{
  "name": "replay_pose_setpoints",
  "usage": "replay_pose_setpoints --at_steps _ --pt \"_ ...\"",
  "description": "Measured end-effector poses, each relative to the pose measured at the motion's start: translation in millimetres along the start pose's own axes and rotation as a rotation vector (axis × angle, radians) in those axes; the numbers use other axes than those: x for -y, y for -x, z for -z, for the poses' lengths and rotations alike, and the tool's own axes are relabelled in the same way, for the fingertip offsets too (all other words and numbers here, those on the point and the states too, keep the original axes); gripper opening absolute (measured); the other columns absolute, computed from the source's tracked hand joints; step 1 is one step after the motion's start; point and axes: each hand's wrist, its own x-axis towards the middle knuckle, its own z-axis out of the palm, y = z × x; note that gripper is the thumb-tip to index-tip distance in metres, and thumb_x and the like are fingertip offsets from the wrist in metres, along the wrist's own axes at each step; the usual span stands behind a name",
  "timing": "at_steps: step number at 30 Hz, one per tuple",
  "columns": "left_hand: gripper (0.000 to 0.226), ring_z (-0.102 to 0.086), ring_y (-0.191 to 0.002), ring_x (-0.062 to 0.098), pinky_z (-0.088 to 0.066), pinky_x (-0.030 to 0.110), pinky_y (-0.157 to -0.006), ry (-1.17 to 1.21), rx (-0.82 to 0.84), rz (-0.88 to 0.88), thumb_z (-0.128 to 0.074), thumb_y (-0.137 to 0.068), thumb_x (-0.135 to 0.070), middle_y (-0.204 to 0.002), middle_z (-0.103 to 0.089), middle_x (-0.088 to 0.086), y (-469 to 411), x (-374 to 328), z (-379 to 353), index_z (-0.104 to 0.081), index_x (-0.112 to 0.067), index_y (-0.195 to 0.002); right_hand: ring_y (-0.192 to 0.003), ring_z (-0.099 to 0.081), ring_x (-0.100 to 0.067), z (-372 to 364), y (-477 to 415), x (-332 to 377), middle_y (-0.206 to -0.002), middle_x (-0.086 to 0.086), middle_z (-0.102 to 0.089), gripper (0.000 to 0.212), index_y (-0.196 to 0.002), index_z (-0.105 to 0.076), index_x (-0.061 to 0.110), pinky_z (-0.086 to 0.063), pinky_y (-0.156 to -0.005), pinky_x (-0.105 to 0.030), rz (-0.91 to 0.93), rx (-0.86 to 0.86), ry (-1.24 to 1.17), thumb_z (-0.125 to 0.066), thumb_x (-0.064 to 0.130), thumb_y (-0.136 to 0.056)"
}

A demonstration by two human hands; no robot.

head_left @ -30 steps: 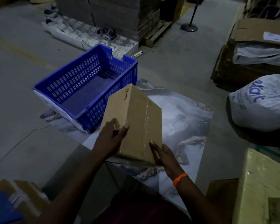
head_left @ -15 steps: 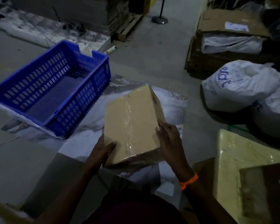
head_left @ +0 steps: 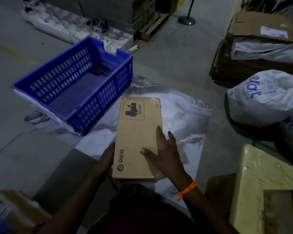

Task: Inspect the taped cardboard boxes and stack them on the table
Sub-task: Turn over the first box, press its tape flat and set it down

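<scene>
A brown cardboard box [head_left: 135, 132] marked PICO, with a red-bordered UN 3481 label at its far end, is held flat above the marble-patterned sheet [head_left: 184, 115]. My left hand [head_left: 107, 157] holds its left edge near the front corner, mostly hidden behind the box. My right hand [head_left: 162, 152] lies on the top face near the right edge; its thumb presses on the top and its fingers reach over the right side.
An empty blue plastic crate [head_left: 74, 85] stands at the left on the sheet. White sacks [head_left: 264, 98] lie at the right, with cardboard piles [head_left: 260, 31] behind them. A pale yellow wrapped block [head_left: 260, 174] is at the lower right. More boxes [head_left: 15, 210] sit at the lower left.
The box has been turned in both hands: the taped face seen before is gone and the printed PICO face is up. My right hand has moved onto the top face.
</scene>
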Motion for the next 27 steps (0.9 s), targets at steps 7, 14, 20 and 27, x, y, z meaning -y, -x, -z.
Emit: replay_pose_setpoints --at_steps 7,14,20,27 --pt "0.048 -0.060 -0.106 -0.002 -0.051 0.025 -0.081 -0.047 0.035 -0.181 -0.056 -0.091 -0.060 -0.122 -0.058 -0.024 9 -19 10 -0.048 -0.046 -0.136 -0.128 -0.052 -0.010 -15 -9 -14 -0.143 0.007 -0.049 0.123 -0.164 -0.008 0.034 -0.052 -0.102 -0.038 0.050 -0.086 -0.301 -0.079 0.074 -0.072" --pt "0.075 -0.059 -0.125 0.016 -0.055 0.040 -0.095 -0.102 0.007 -0.253 -0.062 -0.083 -0.062 -0.145 -0.052 -0.013 8 -13 7 -0.036 -0.043 -0.151 -0.132 -0.050 -0.020 -18 -7 -12 -0.145 -0.002 -0.047 0.111 -0.160 -0.016 0.032 -0.052 -0.104 -0.048 0.020 -0.114 -0.297 -0.070 0.078 -0.074" --pt "0.067 -0.013 -0.154 0.017 -0.017 0.039 -0.122 -0.816 -0.219 -0.731 -0.045 -0.100 -0.038 -0.168 -0.018 0.005 -8 -37 -2 -0.023 -0.019 -0.161 -0.159 -0.012 -0.031 -4 -29 10 -0.170 -0.017 -0.019 0.079 -0.163 -0.021 0.012 -0.018 -0.125 -0.044 0.301 -0.282 0.134 -0.042 0.056 -0.101" --pt "0.068 -0.014 -0.156 0.027 -0.020 0.061 -0.121 -1.268 -0.108 -0.691 -0.013 -0.102 -0.043 -0.168 -0.019 0.010 -62 -71 -17 -0.026 -0.008 -0.159 -0.158 -0.020 -0.027 1 -94 35 -0.169 -0.013 -0.027 0.074 -0.160 -0.032 0.007 -0.020 -0.125 -0.058 0.372 -0.169 0.471 -0.011 0.045 -0.101"
